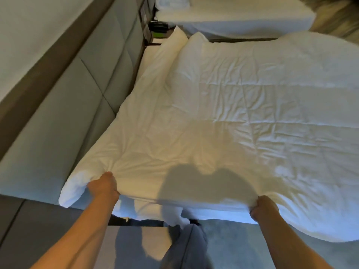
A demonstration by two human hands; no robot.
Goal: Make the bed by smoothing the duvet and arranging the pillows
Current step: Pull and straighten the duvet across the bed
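A white, creased duvet (242,113) covers the bed from the near edge to the far side. My left hand (104,184) grips its near edge close to the corner by the headboard. My right hand (264,208) is closed on the same edge further right, and the cloth between both hands is lifted off the mattress. A white pillow (174,43) lies at the far end of the bed along the headboard side, partly under the folded-back top of the duvet. My shadow falls on the near part of the duvet.
A grey padded headboard (81,98) runs along the left. A second white bed (242,18) stands beyond, with a dark phone on a nightstand (158,26) between the beds. Grey carpet (233,247) and my trouser leg (186,247) are below.
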